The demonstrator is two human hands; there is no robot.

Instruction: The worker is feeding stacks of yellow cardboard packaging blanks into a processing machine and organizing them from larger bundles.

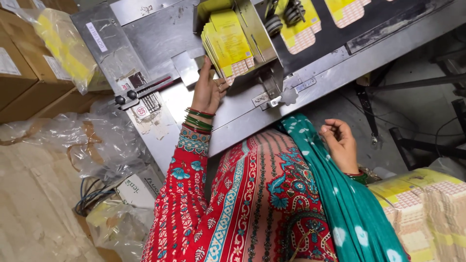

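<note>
My left hand reaches up to a stack of flat yellow cartons standing on edge in the steel feeder of a machine. Its fingers lie behind the stack's lower edge and the thumb is in front. Green and red bangles sit on that wrist above a red patterned sleeve. My right hand hovers near my body over a teal scarf, fingers loosely curled with nothing visible in them. It is apart from the machine.
Flat yellow cartons lie on a dark belt beyond the feeder. A tall pile of flat cartons stands at lower right. Brown boxes, a plastic bag of yellow cartons, crumpled plastic wrap and cables crowd the left.
</note>
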